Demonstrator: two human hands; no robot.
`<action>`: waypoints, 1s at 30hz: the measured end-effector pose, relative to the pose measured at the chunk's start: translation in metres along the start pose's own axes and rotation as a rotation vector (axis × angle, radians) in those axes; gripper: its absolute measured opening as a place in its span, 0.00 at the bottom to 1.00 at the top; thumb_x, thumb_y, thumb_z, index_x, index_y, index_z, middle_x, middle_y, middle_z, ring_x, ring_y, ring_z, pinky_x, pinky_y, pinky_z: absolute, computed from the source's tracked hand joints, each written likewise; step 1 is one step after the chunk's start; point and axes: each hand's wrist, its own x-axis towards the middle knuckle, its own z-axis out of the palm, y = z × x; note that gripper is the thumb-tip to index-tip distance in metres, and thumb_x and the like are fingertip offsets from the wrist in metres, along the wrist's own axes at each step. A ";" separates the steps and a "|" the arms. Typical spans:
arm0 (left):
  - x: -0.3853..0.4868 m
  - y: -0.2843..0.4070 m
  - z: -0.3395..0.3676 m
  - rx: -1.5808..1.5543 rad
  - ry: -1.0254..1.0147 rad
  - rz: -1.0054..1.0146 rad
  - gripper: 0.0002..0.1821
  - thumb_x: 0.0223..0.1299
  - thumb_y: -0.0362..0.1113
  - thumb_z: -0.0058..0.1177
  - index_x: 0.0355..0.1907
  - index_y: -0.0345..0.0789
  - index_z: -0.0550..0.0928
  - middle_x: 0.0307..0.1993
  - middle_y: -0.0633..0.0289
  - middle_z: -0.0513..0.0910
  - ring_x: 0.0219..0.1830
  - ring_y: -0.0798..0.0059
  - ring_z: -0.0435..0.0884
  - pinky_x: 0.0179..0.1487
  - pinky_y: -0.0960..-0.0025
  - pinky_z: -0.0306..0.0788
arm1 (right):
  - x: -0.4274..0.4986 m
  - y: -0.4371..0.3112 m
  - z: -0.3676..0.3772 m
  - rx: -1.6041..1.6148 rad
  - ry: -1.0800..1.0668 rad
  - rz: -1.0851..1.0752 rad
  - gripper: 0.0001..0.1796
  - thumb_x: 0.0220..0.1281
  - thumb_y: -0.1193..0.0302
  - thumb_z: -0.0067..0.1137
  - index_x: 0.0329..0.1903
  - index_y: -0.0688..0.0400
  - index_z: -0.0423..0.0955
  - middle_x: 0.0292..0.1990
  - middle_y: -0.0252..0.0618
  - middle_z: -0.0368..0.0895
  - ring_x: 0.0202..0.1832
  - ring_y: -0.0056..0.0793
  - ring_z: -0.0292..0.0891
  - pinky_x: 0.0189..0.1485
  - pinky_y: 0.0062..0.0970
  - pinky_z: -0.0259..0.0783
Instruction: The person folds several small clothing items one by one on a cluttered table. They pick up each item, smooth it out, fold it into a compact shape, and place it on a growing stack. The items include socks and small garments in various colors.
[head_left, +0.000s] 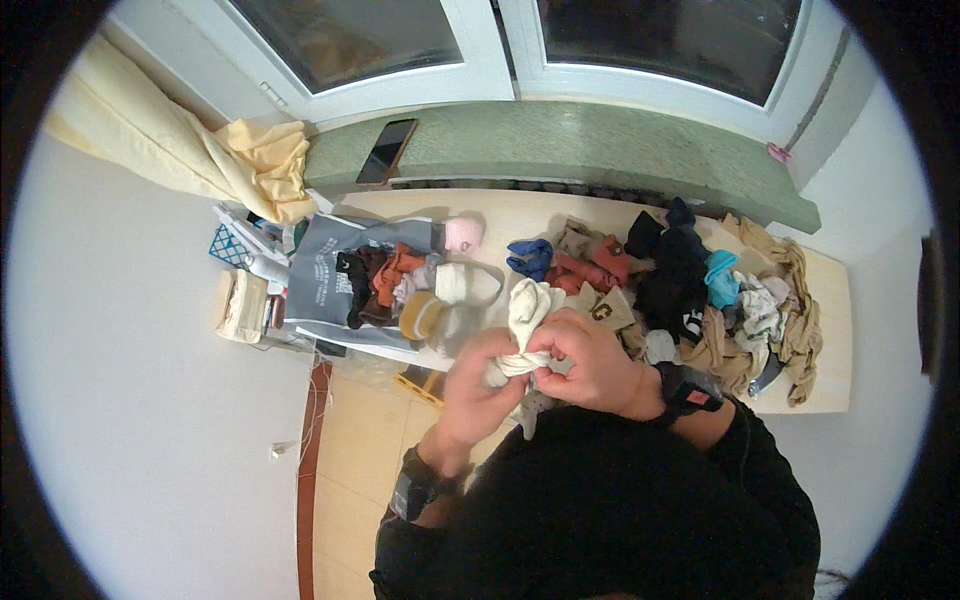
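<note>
In front of my chest, both hands grip cream-white socks (529, 306), bunched and folded over at the middle. My left hand (478, 390) pinches the left side of the fold between thumb and fingers. On the other side, my right hand (600, 365) has its fingertips curled into the fabric. One end of the bundle stands up above the hands; a paler piece with small marks hangs below, partly hidden by the right hand. Just beyond, a heap of loose socks holds rust-red socks (585, 274), black socks (664, 277), a turquoise sock (721, 279) and tan socks (801, 330).
Left on the pale tabletop (510, 206), a grey plastic bag (315, 277) lies under rolled dark and orange socks (394, 274). Pink (463, 235) and white socks (457, 283) sit near a clear jar with a yellow lid (421, 316). A phone (387, 151) rests on the green windowsill (570, 139).
</note>
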 end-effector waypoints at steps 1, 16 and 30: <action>0.000 0.001 -0.001 0.000 -0.017 0.037 0.20 0.44 0.22 0.62 0.43 0.37 0.76 0.45 0.56 0.78 0.48 0.61 0.77 0.52 0.66 0.69 | -0.002 -0.001 -0.001 0.015 -0.017 0.022 0.13 0.46 0.74 0.63 0.38 0.58 0.74 0.36 0.41 0.73 0.32 0.35 0.73 0.35 0.28 0.70; -0.012 0.031 0.001 0.418 -0.126 0.160 0.14 0.52 0.30 0.57 0.43 0.38 0.75 0.43 0.52 0.78 0.41 0.50 0.79 0.41 0.60 0.74 | -0.014 0.010 -0.001 0.337 -0.276 0.445 0.04 0.53 0.75 0.51 0.32 0.60 0.70 0.24 0.33 0.70 0.26 0.23 0.67 0.29 0.26 0.64; -0.027 0.008 -0.002 0.454 -0.281 0.120 0.17 0.50 0.33 0.58 0.44 0.37 0.73 0.42 0.53 0.76 0.33 0.50 0.78 0.33 0.58 0.73 | -0.018 0.013 -0.004 0.350 -0.466 0.500 0.09 0.60 0.69 0.58 0.37 0.61 0.72 0.30 0.30 0.74 0.31 0.15 0.68 0.34 0.19 0.66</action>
